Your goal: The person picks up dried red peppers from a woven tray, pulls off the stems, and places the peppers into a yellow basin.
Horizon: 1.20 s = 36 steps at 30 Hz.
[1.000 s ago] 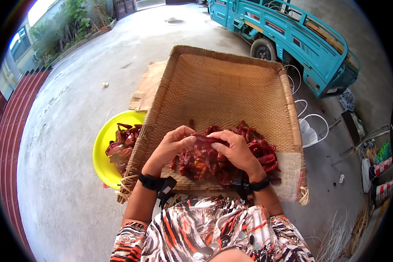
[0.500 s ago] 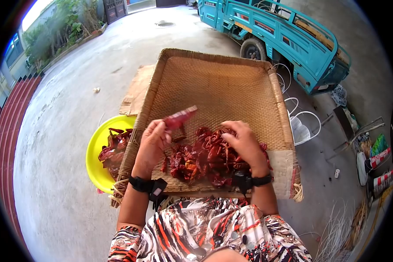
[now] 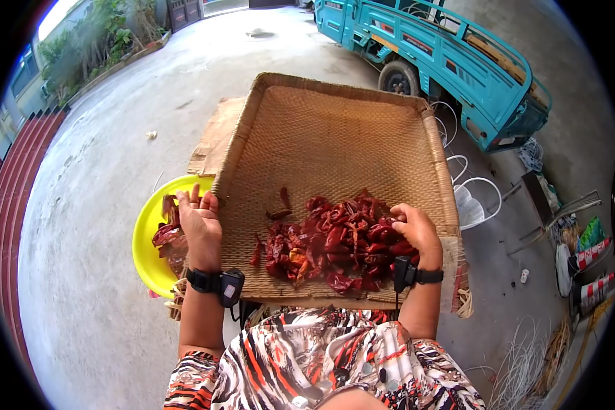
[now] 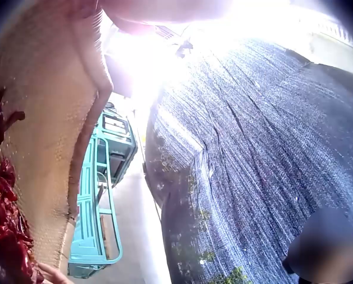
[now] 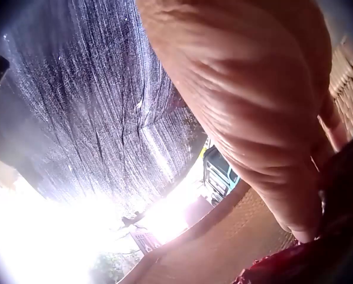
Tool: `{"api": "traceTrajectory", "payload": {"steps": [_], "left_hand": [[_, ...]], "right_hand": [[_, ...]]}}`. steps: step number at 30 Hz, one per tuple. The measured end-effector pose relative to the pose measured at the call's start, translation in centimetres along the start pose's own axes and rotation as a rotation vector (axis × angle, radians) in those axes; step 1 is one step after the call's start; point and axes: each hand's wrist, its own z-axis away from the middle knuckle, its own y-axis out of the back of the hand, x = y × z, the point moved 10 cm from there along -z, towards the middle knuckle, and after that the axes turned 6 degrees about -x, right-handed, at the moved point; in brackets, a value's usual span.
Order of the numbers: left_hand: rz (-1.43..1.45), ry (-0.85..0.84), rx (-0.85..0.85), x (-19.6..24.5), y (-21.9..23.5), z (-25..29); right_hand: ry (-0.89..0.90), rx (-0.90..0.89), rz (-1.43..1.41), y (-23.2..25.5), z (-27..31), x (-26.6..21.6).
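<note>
Dried red peppers (image 3: 335, 236) lie heaped in the front of a shallow woven basket (image 3: 348, 137). Over the basket's left rim is the left hand (image 3: 202, 229), palm turned up and fingers loosely bent, beside a yellow basin (image 3: 147, 239) with more peppers (image 3: 167, 236) in it. No pepper shows in that hand. The right hand (image 3: 420, 232) reaches to the heap's right edge with fingers bent downward. In the right wrist view, the right hand's thumb (image 5: 295, 207) comes down close to dark red peppers (image 5: 300, 263); whether it pinches one is hidden.
Cardboard (image 3: 219, 137) sticks out behind the basket's left side. A blue-green cargo tricycle (image 3: 444, 61) stands at the back right. White buckets (image 3: 470, 205), a metal-legged stand (image 3: 560, 212) and loose wires (image 3: 519, 369) are on the right.
The left hand has moved left from the heap to the basin, and the pepper it held up is out of its fingers. The right hand has shifted right, to the heap's edge.
</note>
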Motion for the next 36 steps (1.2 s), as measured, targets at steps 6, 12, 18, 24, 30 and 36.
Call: {"api": "traceTrajectory", "payload": {"steps": [6,12,18,24,30,36], "left_hand": [[-0.199,0.234,-0.283,-3.1,-3.2,1.4],[-0.619,0.438,-0.742,-6.4,-8.5,6.9],[-0.716,0.579,-1.125,-8.6,-10.6,11.8],[-0.715,0.555,-1.167,-8.9,-10.5,11.9],[-0.622,0.591,-1.114,-8.2,-10.9,12.2],[-0.596,0.633,-1.27,-8.0,-10.7,13.1]], "right_hand": [[0.288,0.097,-0.478,1.1,0.4,-5.3],[0.315,-0.094,-1.152,-1.3,1.2,-11.2],[0.254,-0.299,-1.444,-6.6,0.6,-14.0],[0.259,-0.368,-1.513,-8.9,0.8,-15.6],[0.284,-0.348,-1.399,-9.4,1.1,-15.9],[0.275,-0.425,-1.318,-11.6,1.9,-16.9]]}}
